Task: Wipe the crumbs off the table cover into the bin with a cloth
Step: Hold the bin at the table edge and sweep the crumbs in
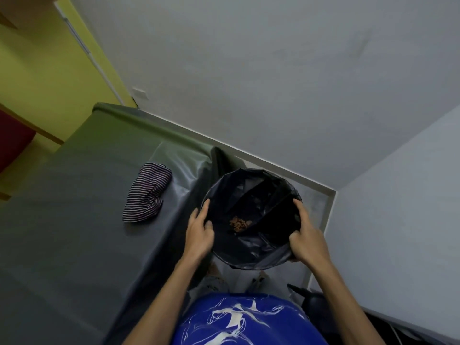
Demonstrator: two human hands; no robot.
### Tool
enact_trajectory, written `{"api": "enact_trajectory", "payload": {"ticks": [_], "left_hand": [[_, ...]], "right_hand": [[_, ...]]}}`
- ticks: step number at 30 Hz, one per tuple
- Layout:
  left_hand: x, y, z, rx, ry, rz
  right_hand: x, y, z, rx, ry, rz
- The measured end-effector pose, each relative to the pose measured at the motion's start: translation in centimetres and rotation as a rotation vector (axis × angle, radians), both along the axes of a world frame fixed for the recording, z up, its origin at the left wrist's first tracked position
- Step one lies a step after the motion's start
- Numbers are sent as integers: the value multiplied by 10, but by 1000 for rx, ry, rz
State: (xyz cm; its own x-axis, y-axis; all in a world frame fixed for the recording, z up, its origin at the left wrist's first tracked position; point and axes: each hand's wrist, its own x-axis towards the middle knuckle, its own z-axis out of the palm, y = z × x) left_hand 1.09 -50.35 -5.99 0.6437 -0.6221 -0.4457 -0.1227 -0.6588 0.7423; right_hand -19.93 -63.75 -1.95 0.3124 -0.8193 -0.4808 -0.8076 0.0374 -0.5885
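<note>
Fingers-wise: both sets curled and clamped onto the bin (256,245), one hand per side. On the left rim, left hand (199,232), with fingers (204,207) running up along the edge and the thumb dipping just inside the black liner. On the right rim, right hand (307,241), with fingers (298,207) wrapped over the top much the same way. Sits just beside the right side of the table, next to the bit of table cover (74,220) hanging down there; can't tell whether actually touching it, or whether resting on the floor or lifted off it. Down at the bottom of the liner: small brown pile of crumbs (239,224). Over to the left, lying bunched up on the table cover: striped cloth (146,195), dark with thin pale lines, near the bin but well clear of both hands. Grey-green and shiny, that cover, creased towards the right edge. Further back, plain white wall (249,70) along the far side and yellow-green cabinet (37,70) off at the far left. Right at the near edge, blue shirt (244,322) with white squiggles, bare forearms reaching out on either side of it.
</note>
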Motion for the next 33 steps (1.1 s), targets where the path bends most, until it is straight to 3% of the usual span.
{"api": "enact_trajectory", "payload": {"ticks": [4,14,19,24,33], "left_hand": [[-27,-22,2,33,138,-59],[-74,-72,-56,175,129,-222],[-80,-80,-149,253,120,-227],[-76,-100,-240,330,97,-211],[-40,-142,-414,275,53,-173]], "right_hand": [[-32,-10,-13,-1,32,-43],[-90,-32,-76,53,110,-74],[-99,-37,-154,116,225,-56],[-99,-49,-262,195,156,-59],[-61,-104,-444,185,17,-100]]}}
